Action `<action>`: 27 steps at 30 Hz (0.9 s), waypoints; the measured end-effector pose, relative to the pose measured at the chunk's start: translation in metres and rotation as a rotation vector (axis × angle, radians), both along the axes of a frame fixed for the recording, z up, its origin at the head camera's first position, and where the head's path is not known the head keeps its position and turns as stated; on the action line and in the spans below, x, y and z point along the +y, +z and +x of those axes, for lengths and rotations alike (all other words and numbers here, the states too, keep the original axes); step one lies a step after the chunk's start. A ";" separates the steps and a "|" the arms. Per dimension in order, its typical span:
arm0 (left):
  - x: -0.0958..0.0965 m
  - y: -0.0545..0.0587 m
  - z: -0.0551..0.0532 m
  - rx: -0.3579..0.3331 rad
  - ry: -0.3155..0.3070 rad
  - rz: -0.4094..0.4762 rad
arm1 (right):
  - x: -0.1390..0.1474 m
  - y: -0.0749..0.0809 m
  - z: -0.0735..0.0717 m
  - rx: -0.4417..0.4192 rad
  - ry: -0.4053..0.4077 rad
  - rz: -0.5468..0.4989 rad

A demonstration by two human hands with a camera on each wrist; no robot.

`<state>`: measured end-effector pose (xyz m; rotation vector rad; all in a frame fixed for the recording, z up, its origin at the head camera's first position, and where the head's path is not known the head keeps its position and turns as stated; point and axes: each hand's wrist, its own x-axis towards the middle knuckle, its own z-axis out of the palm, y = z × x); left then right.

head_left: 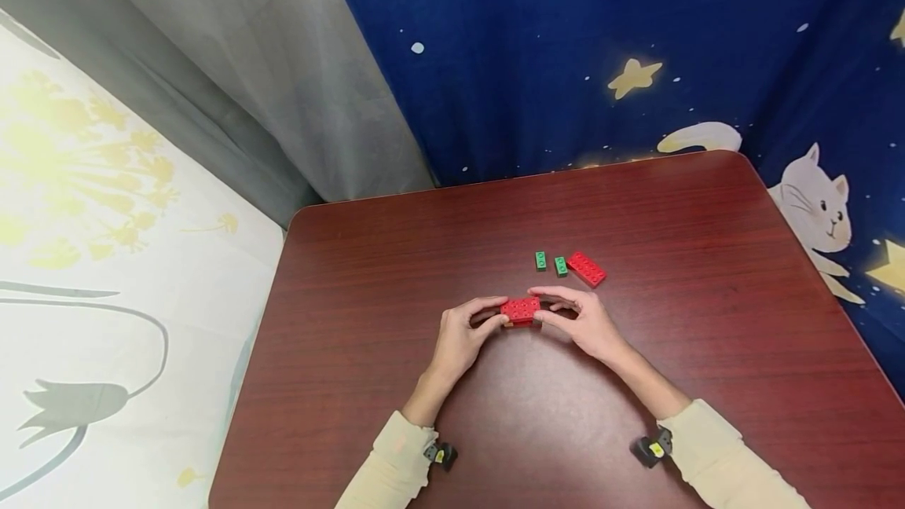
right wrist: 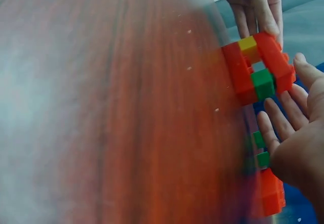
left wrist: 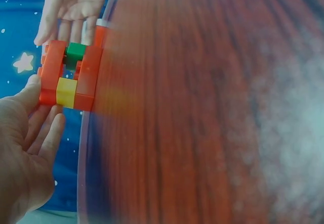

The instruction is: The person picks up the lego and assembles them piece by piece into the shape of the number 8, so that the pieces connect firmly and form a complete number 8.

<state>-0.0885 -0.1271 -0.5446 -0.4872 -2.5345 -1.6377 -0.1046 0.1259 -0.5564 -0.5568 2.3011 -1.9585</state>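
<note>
A stack of toy building bricks stands on the table, a red brick (head_left: pixel 520 309) with studs on top. Between it and a lower red brick (left wrist: pixel 88 77), the wrist views show a yellow brick (left wrist: pixel 66 91) and a green brick (right wrist: pixel 263 84), with space between these two. My left hand (head_left: pixel 458 338) pinches the left end of the upper red brick between thumb and fingers. Around the right end is my right hand (head_left: pixel 585 326), thumb and fingers spread and mostly straight. Its thumb tip lies close to the brick's near corner; whether it touches is hard to tell.
Beyond the hands lie two small green bricks, one (head_left: pixel 540 261) to the left of the other (head_left: pixel 561 266). A loose red brick (head_left: pixel 587 269) is beside them. The brown table (head_left: pixel 368 273) meets a blue curtain (head_left: pixel 509 61) at its far edge.
</note>
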 end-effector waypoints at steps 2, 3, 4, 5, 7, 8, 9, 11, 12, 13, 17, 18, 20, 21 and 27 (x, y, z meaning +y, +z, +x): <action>0.000 -0.001 0.000 0.001 0.000 0.002 | -0.001 0.006 0.002 0.025 -0.028 0.025; 0.000 -0.001 0.000 0.001 -0.001 0.003 | -0.002 0.009 0.004 0.035 -0.042 0.048; 0.000 -0.001 0.000 0.004 -0.001 0.004 | -0.003 0.014 0.005 0.041 -0.053 0.066; 0.000 -0.001 0.000 0.006 -0.003 0.006 | -0.004 0.019 0.007 0.044 -0.059 0.080; 0.000 -0.001 0.000 0.008 -0.005 0.009 | -0.005 0.030 0.011 0.049 -0.069 0.111; 0.000 0.000 0.000 0.010 -0.007 0.012 | -0.006 0.035 0.013 0.049 -0.072 0.121; 0.000 0.000 0.000 0.008 -0.007 0.011 | -0.007 0.038 0.014 0.048 -0.075 0.126; 0.000 0.000 0.000 0.003 -0.008 0.013 | -0.007 0.043 0.015 0.048 -0.076 0.127; 0.000 0.000 0.000 0.000 -0.007 0.011 | -0.007 0.041 0.015 0.048 -0.079 0.130; 0.000 0.000 0.000 -0.001 -0.006 0.008 | -0.007 0.037 0.014 0.048 -0.083 0.132; 0.000 0.000 0.000 0.000 -0.003 -0.002 | -0.006 0.016 0.009 0.042 -0.090 0.140; 0.000 0.000 0.000 0.003 -0.003 -0.006 | -0.005 0.011 0.007 0.039 -0.090 0.141; 0.000 0.000 0.000 0.008 -0.001 -0.010 | -0.003 0.006 0.005 0.038 -0.087 0.137; 0.000 0.000 0.000 0.011 -0.002 -0.009 | -0.003 0.004 0.005 0.040 -0.084 0.135; 0.000 -0.002 -0.001 0.027 0.000 -0.011 | -0.001 0.007 0.004 0.079 -0.069 0.134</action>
